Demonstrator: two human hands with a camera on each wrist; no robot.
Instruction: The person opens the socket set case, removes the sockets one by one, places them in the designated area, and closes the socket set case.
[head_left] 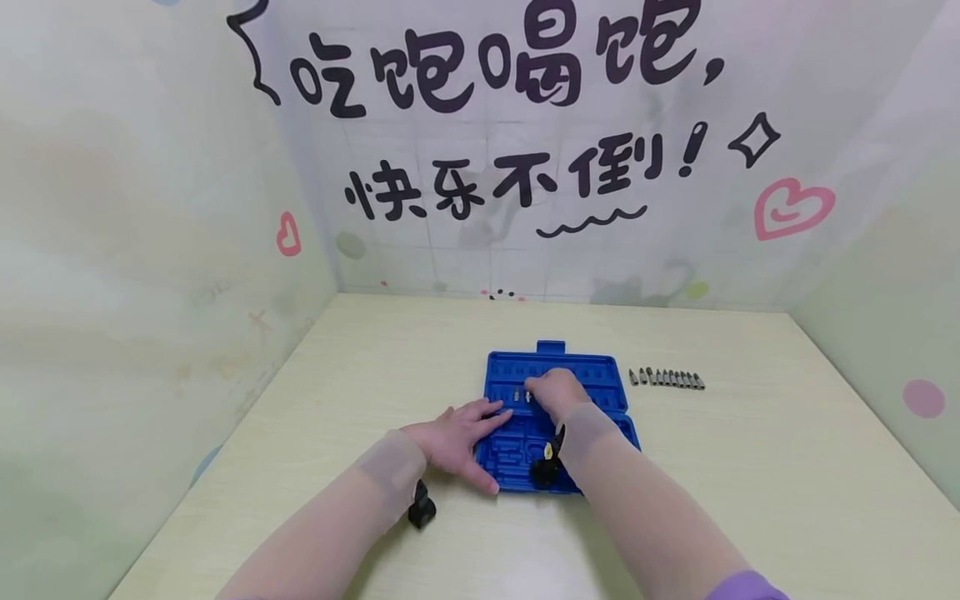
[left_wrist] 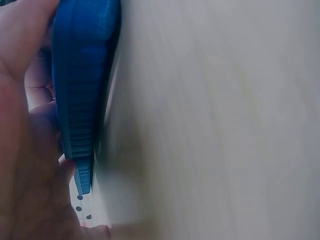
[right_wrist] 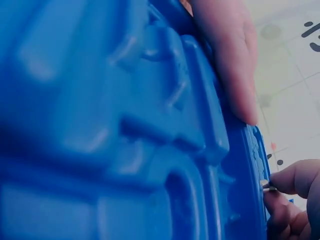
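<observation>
An opened blue plastic tool case (head_left: 517, 482) with moulded slots lies on the table. My left hand (head_left: 452, 437) rests spread over its left side, fingertips on the case and thumb near the front corner. In the left wrist view the case's ribbed side wall (left_wrist: 82, 100) runs alongside that hand. My right hand (head_left: 558, 393) reaches over the case's far half and pinches a small metal screwdriver bit (right_wrist: 265, 185) between thumb and finger, close against the slots. Another bit (head_left: 516, 394) sits in the case just left of those fingers.
Right of the case, several metal bits (head_left: 677, 379) lie in a row on the pale wooden table (head_left: 360, 367). Black wrist cameras hang under both wrists, the right one (head_left: 545, 471) over the case's near half. Printed cloth walls (head_left: 450, 250) enclose the table.
</observation>
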